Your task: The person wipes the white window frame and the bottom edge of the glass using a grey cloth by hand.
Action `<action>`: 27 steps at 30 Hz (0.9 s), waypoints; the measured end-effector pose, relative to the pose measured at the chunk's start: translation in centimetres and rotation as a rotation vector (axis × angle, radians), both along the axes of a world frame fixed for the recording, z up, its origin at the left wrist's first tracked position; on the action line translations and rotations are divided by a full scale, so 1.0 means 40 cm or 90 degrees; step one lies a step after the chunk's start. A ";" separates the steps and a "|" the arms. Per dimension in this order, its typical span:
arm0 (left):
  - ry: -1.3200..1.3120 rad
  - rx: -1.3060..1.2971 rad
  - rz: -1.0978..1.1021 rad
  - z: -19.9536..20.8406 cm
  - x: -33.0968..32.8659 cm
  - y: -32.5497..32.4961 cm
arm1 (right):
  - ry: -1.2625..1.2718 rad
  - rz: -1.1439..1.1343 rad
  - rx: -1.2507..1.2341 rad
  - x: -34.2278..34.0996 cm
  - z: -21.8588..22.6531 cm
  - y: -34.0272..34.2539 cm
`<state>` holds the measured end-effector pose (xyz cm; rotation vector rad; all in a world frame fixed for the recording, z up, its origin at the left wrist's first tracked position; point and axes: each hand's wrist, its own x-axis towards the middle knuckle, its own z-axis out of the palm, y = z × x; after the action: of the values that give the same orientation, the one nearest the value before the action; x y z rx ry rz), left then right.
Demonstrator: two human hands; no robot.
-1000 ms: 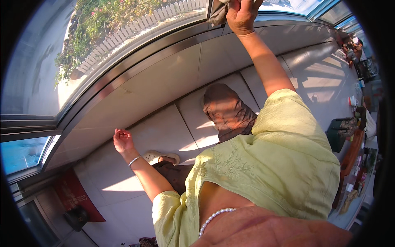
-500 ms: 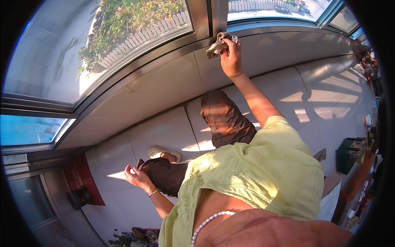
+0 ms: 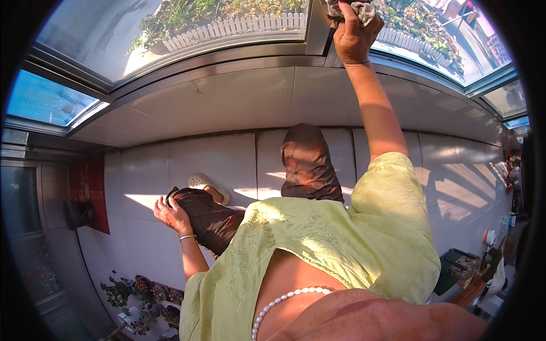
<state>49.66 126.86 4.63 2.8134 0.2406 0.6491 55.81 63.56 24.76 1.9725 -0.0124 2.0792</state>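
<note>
My right hand (image 3: 354, 41) is raised at the top of the view, its fingers closed on a crumpled greyish cloth (image 3: 364, 11). Hand and cloth are beside the metal upright (image 3: 319, 27) between two window panes; whether the cloth presses on it I cannot tell. Below them runs the metal bottom rail of the window (image 3: 227, 69). Low on the left, my left hand (image 3: 173, 217) holds nothing, its fingers loosely bent and apart. It is next to the knee of my dark brown trousers (image 3: 207, 219).
A pale panelled wall (image 3: 239, 99) drops from the window to the tiled floor (image 3: 133, 170). A red mat (image 3: 98, 193) and a round black object (image 3: 78, 214) lie at left. Potted plants (image 3: 142, 295) stand lower left, a dark green container (image 3: 455, 267) at lower right.
My right hand has carried the cloth up from the bottom rail to higher beside the upright. The view has turned a little. My left hand stays by the knee.
</note>
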 end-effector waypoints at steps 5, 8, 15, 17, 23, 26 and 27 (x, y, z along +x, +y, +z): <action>-0.028 -0.013 -0.036 0.012 0.003 -0.015 | 0.386 0.055 0.081 -0.084 -0.333 0.072; -0.009 -0.007 -0.056 0.002 -0.007 0.002 | 0.417 0.230 0.299 -0.097 -0.275 0.134; 0.000 -0.067 0.002 -0.013 -0.027 0.038 | 0.072 0.178 0.119 -0.011 0.178 0.157; -0.005 -0.071 0.005 -0.016 -0.030 0.044 | 0.051 0.121 0.012 0.028 0.147 0.132; -0.013 -0.106 0.001 -0.008 -0.038 0.045 | 0.252 0.059 0.116 0.017 -0.175 0.184; -0.029 -0.084 -0.022 -0.008 -0.032 0.038 | 0.250 0.061 0.185 0.023 -0.171 0.201; -0.029 -0.094 -0.020 -0.004 -0.028 0.033 | 0.248 0.059 0.191 0.029 -0.151 0.202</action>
<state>48.53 128.18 4.46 2.6533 0.2260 0.6605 56.95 71.64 18.72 2.5757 -0.1651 1.7918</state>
